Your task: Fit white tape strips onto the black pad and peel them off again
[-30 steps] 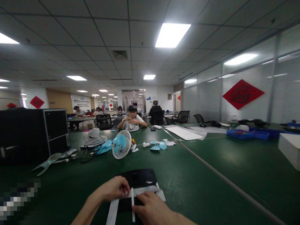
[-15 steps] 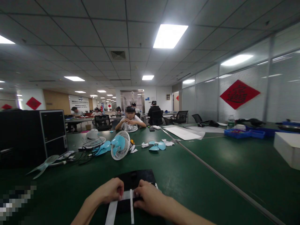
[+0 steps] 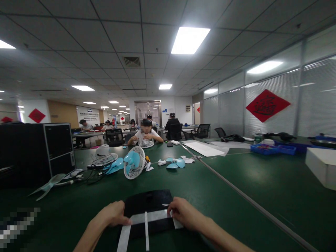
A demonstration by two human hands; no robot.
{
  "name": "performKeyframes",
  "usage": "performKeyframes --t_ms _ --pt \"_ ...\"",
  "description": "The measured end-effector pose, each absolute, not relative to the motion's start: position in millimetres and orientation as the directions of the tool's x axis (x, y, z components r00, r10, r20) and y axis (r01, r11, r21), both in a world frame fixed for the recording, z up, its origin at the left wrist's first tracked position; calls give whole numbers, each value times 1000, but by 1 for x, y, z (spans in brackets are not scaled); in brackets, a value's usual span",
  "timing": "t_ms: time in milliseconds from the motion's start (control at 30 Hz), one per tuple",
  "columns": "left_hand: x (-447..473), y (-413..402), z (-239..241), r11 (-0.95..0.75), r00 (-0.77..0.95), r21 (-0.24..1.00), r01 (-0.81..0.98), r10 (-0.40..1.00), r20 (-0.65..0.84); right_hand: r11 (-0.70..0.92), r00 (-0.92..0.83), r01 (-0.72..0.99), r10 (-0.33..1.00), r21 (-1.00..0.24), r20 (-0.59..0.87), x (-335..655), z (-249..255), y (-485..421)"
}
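Observation:
A flat black slab (image 3: 148,203) lies on the green table (image 3: 236,196) just in front of me. A white strip (image 3: 151,217) runs across it from side to side, and a second narrow white strip (image 3: 146,235) crosses it and runs toward me. My left hand (image 3: 111,214) pinches the left end of the cross strip, fingers closed. At the strip's right end my right hand (image 3: 183,212) presses down with curled fingers. The two hands are apart, one at each side of the slab.
Farther up the table lie a small blue-and-white fan (image 3: 134,162), loose fan blades (image 3: 173,163) and cables. A black computer case (image 3: 36,150) stands at the left, a white box (image 3: 320,171) and blue trays (image 3: 273,149) at the right. A person (image 3: 145,134) sits at the far end.
My hands were close together at the middle of the strip; they have slid apart, the left to the left end and the right to the right end, uncovering the strip.

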State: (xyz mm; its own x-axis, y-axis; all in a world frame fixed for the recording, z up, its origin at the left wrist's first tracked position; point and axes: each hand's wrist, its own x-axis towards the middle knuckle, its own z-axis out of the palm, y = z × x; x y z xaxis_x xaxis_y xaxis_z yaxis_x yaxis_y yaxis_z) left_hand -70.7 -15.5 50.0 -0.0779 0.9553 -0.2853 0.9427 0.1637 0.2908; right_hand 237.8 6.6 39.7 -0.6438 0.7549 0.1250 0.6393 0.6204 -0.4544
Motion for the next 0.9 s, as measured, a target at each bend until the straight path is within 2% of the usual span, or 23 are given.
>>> performKeyframes --t_ms 333,600,900 --pt "-83 -6 40 191 -30 383 904 921 -388 539 -618 568 778 -622 109 243 24 25" --pt "-87 -7 40 201 8 477 856 916 -401 445 -613 501 788 -742 58 247 16 37" --pt "-114 2 27 74 168 520 851 900 -403 334 -578 465 816 -820 4 251 14 42"
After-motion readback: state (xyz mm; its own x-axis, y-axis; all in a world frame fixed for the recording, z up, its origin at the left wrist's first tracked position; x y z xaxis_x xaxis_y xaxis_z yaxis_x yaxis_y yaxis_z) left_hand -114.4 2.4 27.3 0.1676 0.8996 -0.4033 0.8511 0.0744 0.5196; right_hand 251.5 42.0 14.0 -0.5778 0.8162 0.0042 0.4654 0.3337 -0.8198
